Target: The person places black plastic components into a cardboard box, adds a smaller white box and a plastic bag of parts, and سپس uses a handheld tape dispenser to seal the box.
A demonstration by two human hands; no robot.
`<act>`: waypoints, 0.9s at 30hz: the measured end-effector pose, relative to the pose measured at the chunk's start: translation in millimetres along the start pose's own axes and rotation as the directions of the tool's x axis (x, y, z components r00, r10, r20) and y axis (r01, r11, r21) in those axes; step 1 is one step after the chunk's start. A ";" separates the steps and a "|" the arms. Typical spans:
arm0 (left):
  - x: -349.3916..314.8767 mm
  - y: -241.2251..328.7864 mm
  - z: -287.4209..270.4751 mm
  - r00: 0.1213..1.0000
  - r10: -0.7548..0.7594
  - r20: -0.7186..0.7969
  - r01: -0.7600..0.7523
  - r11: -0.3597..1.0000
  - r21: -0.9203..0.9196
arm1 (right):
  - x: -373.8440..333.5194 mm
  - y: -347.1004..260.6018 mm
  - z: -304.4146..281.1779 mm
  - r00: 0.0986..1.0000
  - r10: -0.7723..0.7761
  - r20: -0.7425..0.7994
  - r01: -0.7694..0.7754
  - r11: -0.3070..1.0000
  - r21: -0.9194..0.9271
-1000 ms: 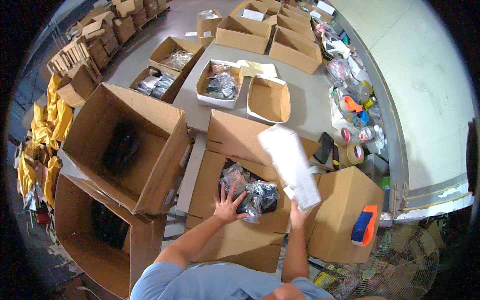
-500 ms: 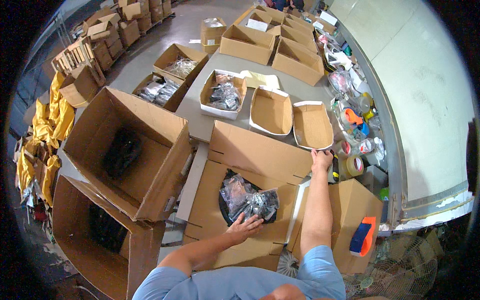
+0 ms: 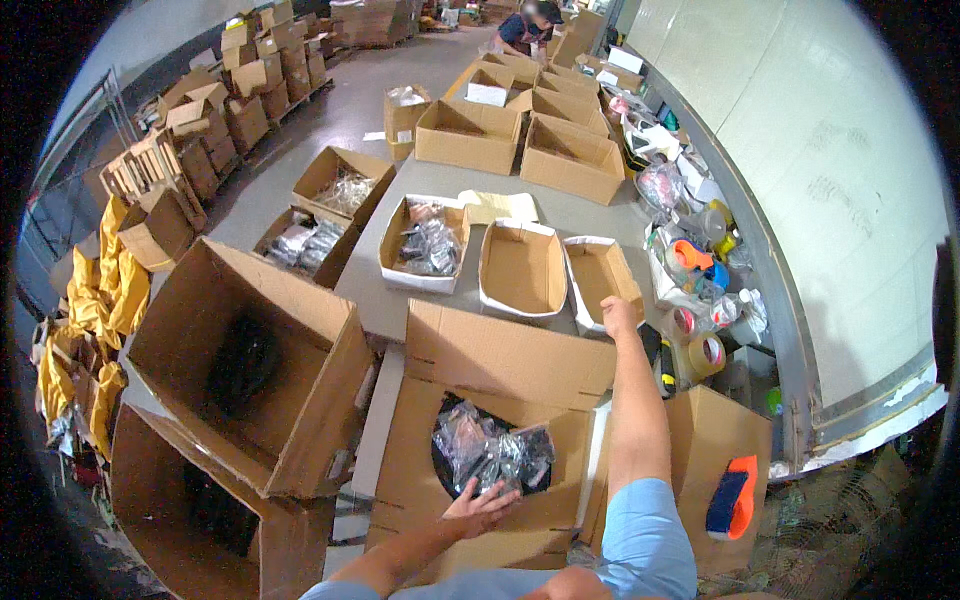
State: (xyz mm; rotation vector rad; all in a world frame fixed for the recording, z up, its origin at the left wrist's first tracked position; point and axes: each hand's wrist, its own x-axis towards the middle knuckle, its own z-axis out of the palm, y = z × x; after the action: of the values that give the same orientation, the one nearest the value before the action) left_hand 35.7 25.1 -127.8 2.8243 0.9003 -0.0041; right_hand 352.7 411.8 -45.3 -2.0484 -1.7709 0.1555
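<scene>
My left hand (image 3: 482, 510) lies with its fingers spread on the near side of a pile of clear plastic packets (image 3: 490, 452) with dark contents. The packets rest on a round black piece (image 3: 447, 462) inside an open cardboard box (image 3: 400, 500). Farther right, my right hand (image 3: 620, 315) is closed at the near right edge of a shallow white-rimmed cardboard tray (image 3: 598, 270); its fingertips are hidden. Beside it stands a similar tray (image 3: 522, 268) with a bare bottom. A third tray (image 3: 420, 283) to the left holds more packets.
Two big cartons (image 3: 290, 400) with black contents stand at my left. Tape rolls (image 3: 706, 354) and clutter line the right wall. An orange and blue piece (image 3: 733, 498) lies on a cardboard flap. Several cartons (image 3: 570, 160) and another person (image 3: 525, 32) are farther back.
The view has tilted up, showing more of the far room. My right hand has shifted farther along the right tray's edge, and that tray has turned slightly. My left hand stays on the packets.
</scene>
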 end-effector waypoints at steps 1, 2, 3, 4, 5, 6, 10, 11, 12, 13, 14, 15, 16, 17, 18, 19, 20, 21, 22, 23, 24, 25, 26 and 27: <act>1.8 -0.5 1.0 0.998 0.008 -0.057 -0.007 1.000 0.018 | 14.9 11.0 4.1 0.974 -0.045 0.222 0.039 0.999 0.030; 3.4 -1.6 0.4 0.999 0.044 0.008 -0.044 0.997 0.068 | 21.9 21.8 11.9 0.957 -0.036 0.289 0.050 0.998 -0.044; 4.2 -2.9 -6.9 0.994 0.070 0.080 -0.079 0.990 0.113 | 27.4 28.1 21.4 0.933 -0.023 0.360 0.069 0.991 -0.114; -4.2 -4.5 -3.2 0.999 0.007 0.034 -0.009 0.998 0.057 | 20.4 -25.7 15.5 0.846 -0.024 0.533 0.135 0.976 -0.170; -7.1 -1.9 6.8 0.997 -0.011 -0.071 0.015 0.998 0.054 | 14.9 -47.8 7.5 0.802 0.005 0.598 0.171 0.956 -0.237; -1.0 -2.0 9.9 0.999 0.027 -0.045 -0.022 0.994 0.105 | 13.1 -24.8 23.8 0.859 0.054 0.509 0.143 0.930 -0.339; -1.7 -1.6 2.0 0.999 -0.007 -0.032 0.009 0.999 0.045 | 21.3 -49.8 26.5 0.792 0.078 0.606 0.140 0.942 -0.304; -4.5 -3.7 10.3 0.997 -0.005 -0.079 0.007 1.000 0.028 | 20.6 -53.6 24.8 0.730 0.080 0.679 0.144 0.953 -0.267; 2.6 -4.4 14.1 0.997 0.032 -0.077 -0.029 0.999 0.036 | 33.0 -1.9 40.9 0.739 0.079 0.669 0.119 0.962 -0.246; 2.9 -2.2 17.5 0.998 0.024 -0.065 -0.021 0.999 0.045 | 32.0 4.9 47.7 0.841 0.096 0.532 0.034 0.973 -0.229; 5.3 -2.1 14.8 0.999 0.034 -0.020 -0.033 0.998 0.051 | 29.0 10.2 49.5 0.918 0.124 0.377 -0.050 0.979 -0.199; 5.6 -4.0 9.8 0.999 0.031 0.025 -0.033 0.998 0.060 | 26.5 4.9 42.7 0.967 0.000 0.255 0.036 0.990 -0.139; 4.4 -3.9 5.8 0.997 0.033 0.073 -0.038 0.997 0.068 | 21.4 -2.2 29.1 0.986 -0.117 0.122 0.130 0.986 -0.105; 7.6 -4.7 11.1 0.999 0.014 -0.042 -0.009 0.995 0.097 | 25.3 -7.8 15.9 0.994 -0.060 -0.089 0.075 0.983 0.170; 11.4 -5.3 23.6 0.988 0.002 -0.151 0.016 0.993 0.117 | 21.7 -15.6 -2.4 0.909 -0.140 -0.393 0.246 0.940 0.236; 7.2 1.2 32.6 0.969 -0.029 -0.245 0.059 0.991 0.120 | 6.1 -43.6 -28.0 0.955 0.010 -0.295 0.122 0.896 0.426; 7.4 0.0 35.8 0.971 -0.016 -0.240 0.058 0.984 0.167 | -14.2 -58.6 -43.8 0.964 0.034 -0.265 0.122 0.826 0.550; 8.4 -1.2 38.3 0.971 0.003 -0.238 0.050 0.975 0.215 | -35.2 -69.1 -57.3 0.970 0.058 -0.235 0.115 0.743 0.659; 6.5 0.9 36.0 0.988 -0.024 -0.150 0.043 0.991 0.125 | -67.7 -82.9 -68.0 0.982 0.011 -0.188 0.117 0.747 0.654; 5.0 -0.9 29.3 1.000 -0.016 -0.004 0.017 0.996 0.092 | -103.0 -91.4 -74.5 0.987 -0.042 -0.155 0.134 0.750 0.648; 3.9 1.5 28.2 0.998 -0.046 -0.046 0.046 0.999 -0.004 | -137.2 -94.2 -72.2 0.976 -0.136 -0.170 0.211 0.781 0.588; 4.9 0.9 25.6 0.992 -0.084 -0.095 0.075 0.993 -0.090 | -176.6 -98.7 -60.5 0.998 -0.052 -0.035 0.062 0.768 0.638; 6.5 0.2 8.2 0.996 -0.088 -0.033 0.085 0.993 -0.080 | -211.3 -103.0 -48.5 0.979 -0.161 -0.127 0.203 0.852 0.482; 2.2 1.5 -7.4 0.993 -0.116 0.030 0.118 0.991 -0.068 | -242.4 -113.3 -45.0 0.975 -0.202 0.097 0.147 0.902 0.405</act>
State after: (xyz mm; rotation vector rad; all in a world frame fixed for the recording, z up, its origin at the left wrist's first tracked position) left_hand 38.1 26.5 -120.4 2.6972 1.0383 -0.0249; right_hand 221.1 177.6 -6.8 -1.6148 -1.8159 0.5647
